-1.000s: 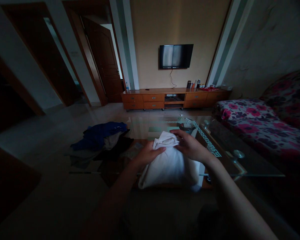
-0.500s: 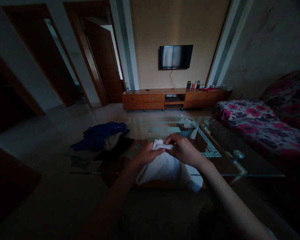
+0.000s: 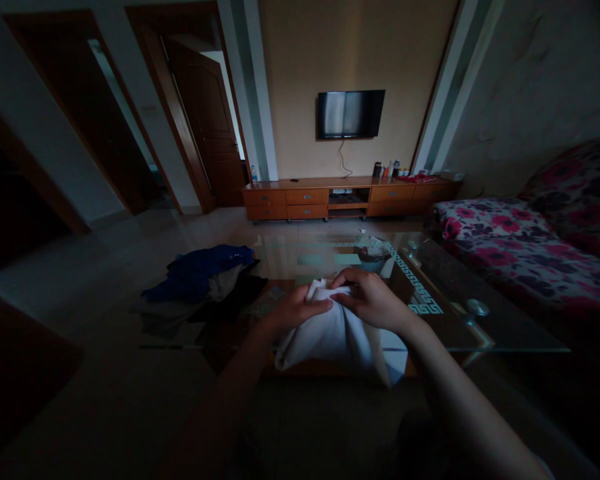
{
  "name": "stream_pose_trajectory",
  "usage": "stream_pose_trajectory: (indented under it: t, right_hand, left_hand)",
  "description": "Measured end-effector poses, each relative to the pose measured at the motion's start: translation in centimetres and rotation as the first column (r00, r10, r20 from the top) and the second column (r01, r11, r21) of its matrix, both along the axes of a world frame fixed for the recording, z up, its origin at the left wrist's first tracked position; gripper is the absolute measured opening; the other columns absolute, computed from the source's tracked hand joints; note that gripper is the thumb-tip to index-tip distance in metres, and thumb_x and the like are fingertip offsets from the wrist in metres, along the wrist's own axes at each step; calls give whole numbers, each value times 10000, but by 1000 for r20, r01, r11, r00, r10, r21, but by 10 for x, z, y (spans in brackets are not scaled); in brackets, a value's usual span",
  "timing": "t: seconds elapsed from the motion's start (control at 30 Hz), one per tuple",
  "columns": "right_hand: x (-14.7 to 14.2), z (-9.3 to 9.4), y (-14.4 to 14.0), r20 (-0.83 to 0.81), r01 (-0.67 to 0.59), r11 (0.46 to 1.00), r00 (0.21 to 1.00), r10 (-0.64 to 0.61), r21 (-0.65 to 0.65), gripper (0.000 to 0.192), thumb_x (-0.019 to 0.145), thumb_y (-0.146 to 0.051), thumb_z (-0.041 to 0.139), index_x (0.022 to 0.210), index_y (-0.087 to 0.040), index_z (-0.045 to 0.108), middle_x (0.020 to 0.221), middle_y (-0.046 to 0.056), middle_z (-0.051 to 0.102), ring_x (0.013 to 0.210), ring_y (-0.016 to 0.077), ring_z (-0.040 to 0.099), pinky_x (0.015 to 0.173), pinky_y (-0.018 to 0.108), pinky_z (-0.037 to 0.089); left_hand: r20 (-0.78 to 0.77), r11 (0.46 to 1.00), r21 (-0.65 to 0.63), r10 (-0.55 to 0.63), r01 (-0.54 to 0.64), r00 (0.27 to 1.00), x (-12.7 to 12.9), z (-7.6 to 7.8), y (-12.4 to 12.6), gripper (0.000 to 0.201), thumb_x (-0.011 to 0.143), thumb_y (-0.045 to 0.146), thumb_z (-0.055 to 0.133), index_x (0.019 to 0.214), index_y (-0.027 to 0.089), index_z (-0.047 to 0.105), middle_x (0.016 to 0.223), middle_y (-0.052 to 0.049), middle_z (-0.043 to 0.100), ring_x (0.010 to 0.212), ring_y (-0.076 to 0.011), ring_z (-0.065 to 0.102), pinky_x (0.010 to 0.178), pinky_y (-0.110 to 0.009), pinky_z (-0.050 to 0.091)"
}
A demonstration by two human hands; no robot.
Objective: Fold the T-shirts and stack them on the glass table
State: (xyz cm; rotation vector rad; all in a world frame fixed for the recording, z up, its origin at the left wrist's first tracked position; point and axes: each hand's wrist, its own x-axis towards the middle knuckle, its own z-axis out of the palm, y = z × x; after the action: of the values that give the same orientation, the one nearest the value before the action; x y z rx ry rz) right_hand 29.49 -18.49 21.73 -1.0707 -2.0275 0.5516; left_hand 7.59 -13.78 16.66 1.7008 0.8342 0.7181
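Both hands grip the gathered upper edge of a white piece of cloth [image 3: 325,337], perhaps a garment; its exact kind is unclear in the dim light. My left hand [image 3: 297,309] pinches it from the left, thumb lying across the front. From the right, my right hand [image 3: 373,297] holds the same edge between thumb and curled fingers. Below the hands the cloth hangs in folds over the near edge of the glass coffee table [image 3: 520,343]. Beside its lower right corner lies a pale flat item [image 3: 396,363], partly covered, which I cannot identify.
A heap of clothes with a blue garment [image 3: 200,270] on top lies at the table's left. Toward the table's far side is a small basket [image 3: 373,263] with a plastic bag in it. A flowered sofa [image 3: 510,233] stands right; a TV cabinet [image 3: 307,197] runs along the wall.
The cloth's lower right part now hangs further right and lower, covering more of the pale item. My fingers have shifted slightly along the gathered edge, both hands still holding it.
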Motion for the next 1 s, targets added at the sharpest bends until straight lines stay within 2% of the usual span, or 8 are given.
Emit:
stream_pose_trajectory:
  t: [0.37,0.57,0.7,0.83,1.0]
  right_hand:
    - [-4,7,-5,-50,0,999,999,-2,-39,91,879,-222,619,967,-201,634,881,14,687,721,131,596,650,262,440]
    - [-3,5,-4,-111,-27,999,994,23,-35,88,895,-236,614,978,-207,620,913,30,685,841,170,639,740,292,478]
    - [-5,1,-2,-173,-64,998,983,59,-23,91,897,-215,608,987,-213,624,949,35,691,886,177,649,797,317,494]
    - [-8,-1,0,-264,-123,991,959,106,-48,92,888,-189,611,977,-212,621,947,29,685,903,169,648,813,315,498]
    - [-10,-3,1,-355,-162,985,926,131,-58,108,861,-159,631,957,-208,621,924,15,655,891,152,632,805,300,493]
  left_hand:
    - [-13,1000,10,-23,23,1000,2,5,-2,509,822,480,752,1206,159,663,1093,-68,706,1020,-254,642,859,-333,505]
    - [-49,1000,27,-7,9,999,1,3,0,580,820,523,746,1250,148,643,1161,-106,701,1073,-287,636,917,-380,497]
    - [-40,999,29,-36,37,999,2,7,-2,539,830,506,737,1234,157,659,1166,-112,702,1087,-290,628,940,-397,491]
    - [7,998,29,-59,59,998,3,9,-4,509,831,478,738,1228,168,668,1144,-102,699,1054,-271,627,918,-385,491]
    - [16,997,15,-78,78,997,4,6,-4,518,806,508,758,1170,149,672,1058,-89,698,987,-250,627,863,-354,491]
